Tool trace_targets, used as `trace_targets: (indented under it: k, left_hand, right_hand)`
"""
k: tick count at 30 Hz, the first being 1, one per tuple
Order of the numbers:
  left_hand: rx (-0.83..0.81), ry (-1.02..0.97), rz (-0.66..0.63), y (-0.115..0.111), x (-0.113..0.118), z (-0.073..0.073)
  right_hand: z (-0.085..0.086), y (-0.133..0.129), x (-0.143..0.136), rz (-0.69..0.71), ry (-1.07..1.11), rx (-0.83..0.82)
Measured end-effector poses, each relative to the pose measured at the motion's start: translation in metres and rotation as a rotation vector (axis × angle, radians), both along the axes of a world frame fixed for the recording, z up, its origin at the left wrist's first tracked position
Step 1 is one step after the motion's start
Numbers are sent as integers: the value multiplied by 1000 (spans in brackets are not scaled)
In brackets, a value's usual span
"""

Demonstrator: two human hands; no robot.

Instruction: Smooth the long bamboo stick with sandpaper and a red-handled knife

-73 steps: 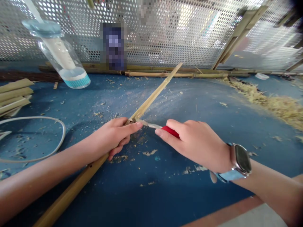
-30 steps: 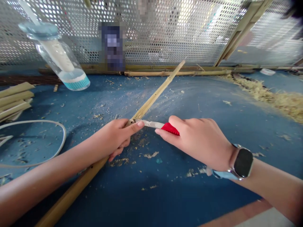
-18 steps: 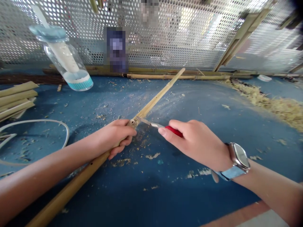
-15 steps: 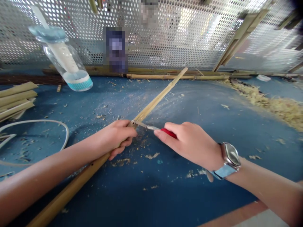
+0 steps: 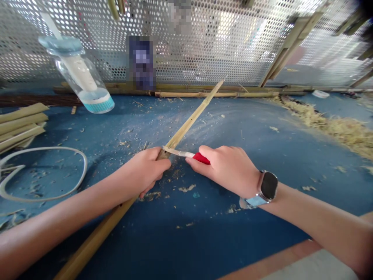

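Close to us, our left hand (image 5: 147,171) wraps tight around the long bamboo stick (image 5: 186,124), which lies slanted across the blue table (image 5: 204,241). Our right hand (image 5: 229,169) grips the little knife with the red handle (image 5: 200,157), and its blade touches the stick just past our left fingers. A moment ago the blade pointed more steeply; now it lies flatter and our right hand has slid nearer, so the scraping goes on at that same spot. Small chips (image 5: 186,188) lie under the hands. Farther off stand a clear bottle (image 5: 84,83) and a pile of shavings (image 5: 335,126).
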State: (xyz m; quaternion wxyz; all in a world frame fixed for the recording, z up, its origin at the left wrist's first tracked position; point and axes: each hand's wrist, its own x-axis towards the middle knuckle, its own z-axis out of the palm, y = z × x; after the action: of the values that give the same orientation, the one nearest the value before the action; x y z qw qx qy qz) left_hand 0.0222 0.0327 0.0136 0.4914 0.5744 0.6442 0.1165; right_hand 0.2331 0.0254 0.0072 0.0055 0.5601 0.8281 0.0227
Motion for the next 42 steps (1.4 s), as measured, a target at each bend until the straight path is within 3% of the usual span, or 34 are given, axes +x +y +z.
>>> trace_targets:
  k: [3,7,11,15,23,28,32,36,42]
  left_hand:
    - [-10,16,-3,-1,-3,-3]
    - [-45,-8,6,1,-7,-7]
    - [-74,-54,1,6,-7,-6]
    - [-74,-63,1,7,-7,-4]
    - [-81,-46,0,4,-4,-4]
    - [-56,-57,-8,2,-7,-7]
    - [-52,-59,0,1,-5,-6]
    - [-54,-50,6,1,-1,-3]
    - [-26,-2,15,-2,-3,-6]
  right_hand:
    - [-3,20,19,-48,-24,54]
    - [0,50,49,-254,8,135]
    - [5,38,36,-107,190,-1]
    - [3,11,10,4,159,-99]
    - [-5,28,21,-73,97,24]
    - [-4,25,17,-1,146,-68]
    - [-4,28,20,-94,131,0]
    - [-5,30,20,-12,164,-64]
    - [-5,29,21,-61,147,9]
